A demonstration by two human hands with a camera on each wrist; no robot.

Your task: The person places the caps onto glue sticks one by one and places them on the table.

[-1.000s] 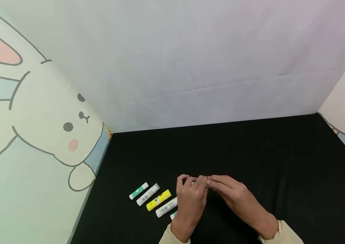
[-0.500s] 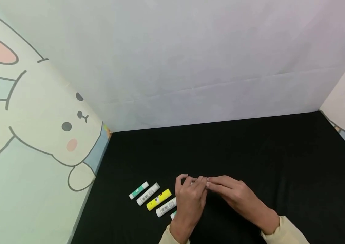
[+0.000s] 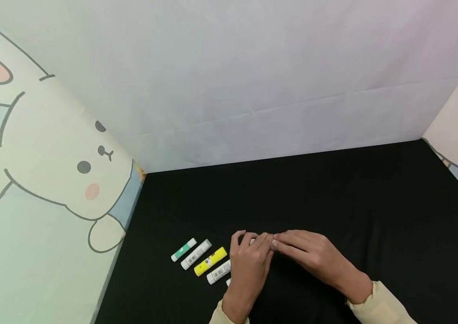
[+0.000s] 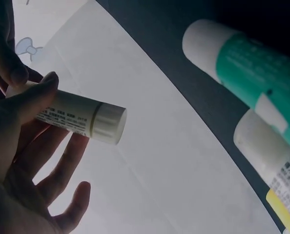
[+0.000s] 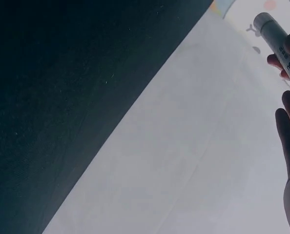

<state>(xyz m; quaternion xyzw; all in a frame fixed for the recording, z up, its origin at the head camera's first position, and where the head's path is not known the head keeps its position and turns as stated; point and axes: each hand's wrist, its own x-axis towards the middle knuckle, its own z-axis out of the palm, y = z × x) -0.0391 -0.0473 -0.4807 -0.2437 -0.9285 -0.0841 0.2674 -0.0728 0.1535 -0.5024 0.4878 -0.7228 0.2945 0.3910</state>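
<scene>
My left hand (image 3: 249, 265) holds a white glue stick (image 4: 108, 123), thumb on top and fingers beneath it. Printed text runs along its barrel, and one capped end juts out past the fingers in the left wrist view. At the other end, my right hand (image 3: 318, 254) pinches the stick between thumb and fingertips. Most of the stick is hidden behind my left hand in the head view. Left of that hand lie a green-and-white glue stick (image 3: 183, 249), a white glue stick (image 3: 196, 254), a yellow glue stick (image 3: 210, 262) and another white glue stick (image 3: 219, 272).
A further stick (image 3: 229, 282) in the row is mostly covered by my left wrist. Black cloth (image 3: 334, 193) covers the table. Behind it rises a pale wall (image 3: 273, 67), and a panel with a cartoon rabbit (image 3: 62, 157) stands along the left side.
The head view has shifted slightly. Both hands stay together on the glue stick, and a little more of its end shows between them. The row of sticks lies as before.
</scene>
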